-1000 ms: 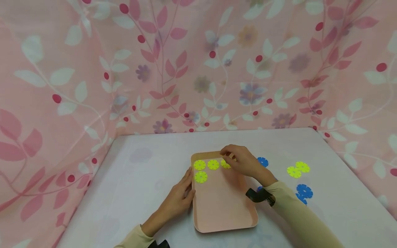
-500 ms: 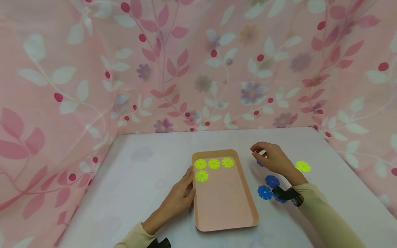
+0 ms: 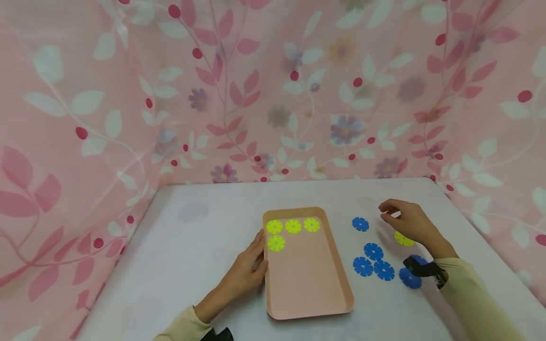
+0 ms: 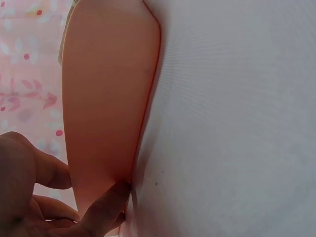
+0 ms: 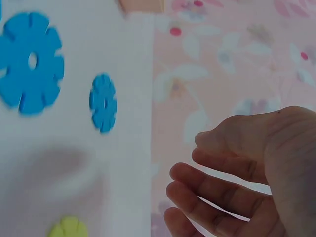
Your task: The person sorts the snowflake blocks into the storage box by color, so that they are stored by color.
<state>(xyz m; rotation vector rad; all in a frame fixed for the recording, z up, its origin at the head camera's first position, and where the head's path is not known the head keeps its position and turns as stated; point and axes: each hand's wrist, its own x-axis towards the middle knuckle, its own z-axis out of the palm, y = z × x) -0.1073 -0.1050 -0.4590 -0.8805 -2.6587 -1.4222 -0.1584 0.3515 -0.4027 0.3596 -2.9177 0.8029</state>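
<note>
A pink tray lies mid-table with several yellow flower discs at its far end. My left hand rests flat on the table, its straight fingers touching the tray's left rim. My right hand hovers to the right of the tray with loosely curled fingers and holds nothing. A yellow disc lies just under it and shows in the right wrist view as a yellow disc. Several blue discs lie between that hand and the tray.
One blue disc lies apart, nearer the table's far edge; the wrist view shows two blue discs. A pink flowered curtain closes in the white table at the back and both sides.
My right hand left a yellow disc in the tray's top row, then moved right across the blue discs to hover above a yellow one. The left hand has stayed put.
</note>
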